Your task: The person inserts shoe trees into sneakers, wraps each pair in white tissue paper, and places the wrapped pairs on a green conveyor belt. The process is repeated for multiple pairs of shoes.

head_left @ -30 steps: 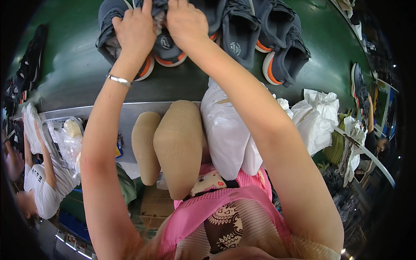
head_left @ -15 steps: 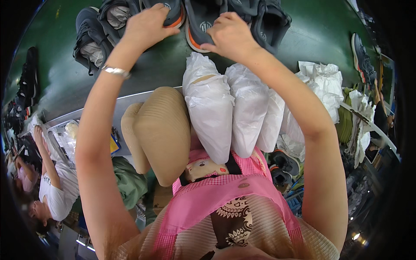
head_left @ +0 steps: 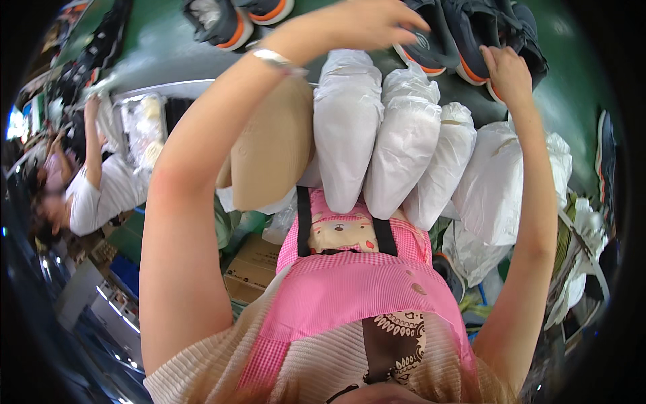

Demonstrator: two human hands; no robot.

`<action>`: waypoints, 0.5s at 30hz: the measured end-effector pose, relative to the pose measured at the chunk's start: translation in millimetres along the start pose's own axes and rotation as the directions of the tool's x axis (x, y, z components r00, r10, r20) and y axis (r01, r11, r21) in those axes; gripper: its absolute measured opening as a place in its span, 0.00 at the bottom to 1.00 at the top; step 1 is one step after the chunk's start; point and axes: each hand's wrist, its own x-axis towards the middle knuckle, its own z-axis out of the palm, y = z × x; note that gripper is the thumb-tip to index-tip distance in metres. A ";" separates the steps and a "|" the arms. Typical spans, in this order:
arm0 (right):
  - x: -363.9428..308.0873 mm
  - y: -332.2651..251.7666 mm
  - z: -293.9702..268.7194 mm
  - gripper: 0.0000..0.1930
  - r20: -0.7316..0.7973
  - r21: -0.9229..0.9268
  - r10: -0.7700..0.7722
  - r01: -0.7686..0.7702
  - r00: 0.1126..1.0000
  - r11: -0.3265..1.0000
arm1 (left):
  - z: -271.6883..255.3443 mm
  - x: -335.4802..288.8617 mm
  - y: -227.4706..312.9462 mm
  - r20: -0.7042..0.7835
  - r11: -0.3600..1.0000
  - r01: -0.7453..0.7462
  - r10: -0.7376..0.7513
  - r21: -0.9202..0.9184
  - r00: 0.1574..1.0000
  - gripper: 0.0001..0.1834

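My left grip (head_left: 370, 25) is apart, just past twelve o'clock. I can't tell if my right grip (head_left: 511, 75), near two, pinches a shoe (head_left: 469, 42). I should squeeze softly.

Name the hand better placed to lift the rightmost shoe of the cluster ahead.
Probably the right hand: it is right beside that shoe, whereas the left hand is at a shoe farther left.

A silver bracelet (head_left: 279, 60) is being worn on the left wrist (head_left: 296, 46). A ribbed, pale beige, short-sleeved top (head_left: 323, 343) is being partly covered by a pink apron (head_left: 356, 289) with gingham areas. A cream animal-face patch (head_left: 342, 236) is being flanked by black straps (head_left: 304, 222); a dark paisley-printed panel (head_left: 390, 350) is being left exposed.
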 end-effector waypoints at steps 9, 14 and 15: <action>-15.4 -123.6 -71.7 0.09 -0.311 0.536 0.066 0.118 0.948 0.836 | -57.0 -272.8 -69.2 -0.177 0.517 0.715 -0.849 -0.471 0.498 0.27; -4.8 -254.1 -101.4 0.09 -0.298 0.704 -0.120 0.303 0.947 0.642 | -17.1 -288.5 -96.8 -0.076 0.395 0.645 -0.882 -0.654 0.464 0.34; 0.2 -279.6 -103.2 0.09 -0.302 0.709 -0.146 0.324 0.942 0.626 | -9.4 -288.1 -110.1 -0.062 0.398 0.642 -0.875 -0.655 0.479 0.33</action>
